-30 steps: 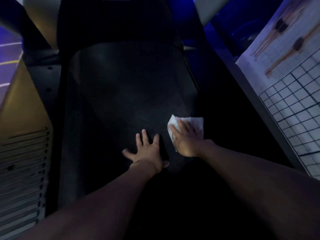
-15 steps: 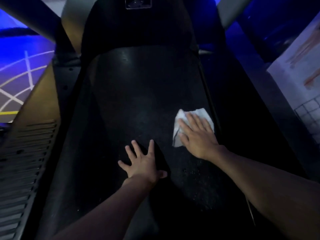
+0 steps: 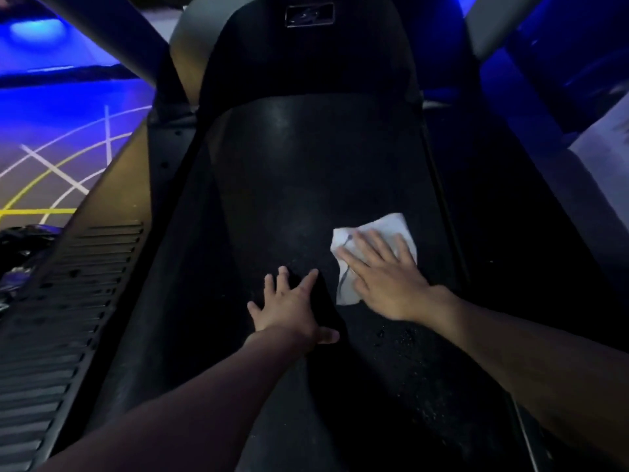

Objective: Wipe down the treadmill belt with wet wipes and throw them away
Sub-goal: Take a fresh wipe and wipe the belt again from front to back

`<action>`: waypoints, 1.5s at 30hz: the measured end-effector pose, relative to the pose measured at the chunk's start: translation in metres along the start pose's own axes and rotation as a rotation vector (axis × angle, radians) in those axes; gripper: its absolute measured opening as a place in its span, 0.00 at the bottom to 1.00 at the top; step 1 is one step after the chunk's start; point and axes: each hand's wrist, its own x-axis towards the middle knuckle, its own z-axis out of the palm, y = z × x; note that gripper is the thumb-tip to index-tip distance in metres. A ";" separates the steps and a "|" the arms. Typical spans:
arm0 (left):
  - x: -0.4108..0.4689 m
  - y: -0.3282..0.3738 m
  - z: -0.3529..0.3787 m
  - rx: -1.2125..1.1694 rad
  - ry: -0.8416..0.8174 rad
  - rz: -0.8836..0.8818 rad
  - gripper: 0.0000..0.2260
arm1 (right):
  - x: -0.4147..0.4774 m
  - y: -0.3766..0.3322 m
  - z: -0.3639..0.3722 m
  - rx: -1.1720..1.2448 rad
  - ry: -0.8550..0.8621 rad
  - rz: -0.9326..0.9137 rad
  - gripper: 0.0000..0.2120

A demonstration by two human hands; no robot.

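Black treadmill belt point(image 3: 306, 172) is seen lengthwise from above and fills the middle of the view. A slatted side panel point(image 3: 68, 318) is seen along its left edge, a dark side rail point(image 3: 503, 233) along its right edge. The far end of the belt is closed off by a black motor cover point(image 3: 306, 59). A blue-lit floor point(image 3: 68, 131) marked with white and yellow lines is seen beyond the panel, upper left.

Both bare forearms are stretched forward over the belt.

Left hand point(image 3: 289, 308): laid flat on the belt near its middle, fingers straight and spread, thumb stuck out to the right. Nothing is gripped.

Right hand point(image 3: 388, 281): laid flat on top of the white wipe point(image 3: 388, 224), fingers straight and slightly apart. The wipe is pressed onto the belt, not pinched or balled up.

Wipe location: on the right half of the belt, close to the right edge, just beside the left hand with a small gap between. It is crumpled; its far corner and near-left edge are left uncovered by the fingers.

A small rectangular badge point(image 3: 309, 15) is seen high on the motor cover; its marking cannot be read.

Fine wet droplets point(image 3: 401, 335) are seen on the belt on the near side of the right wrist.
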 end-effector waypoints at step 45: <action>-0.036 -0.183 -0.034 0.039 0.115 -0.126 0.49 | 0.079 -0.165 0.011 -0.027 0.014 -0.067 0.26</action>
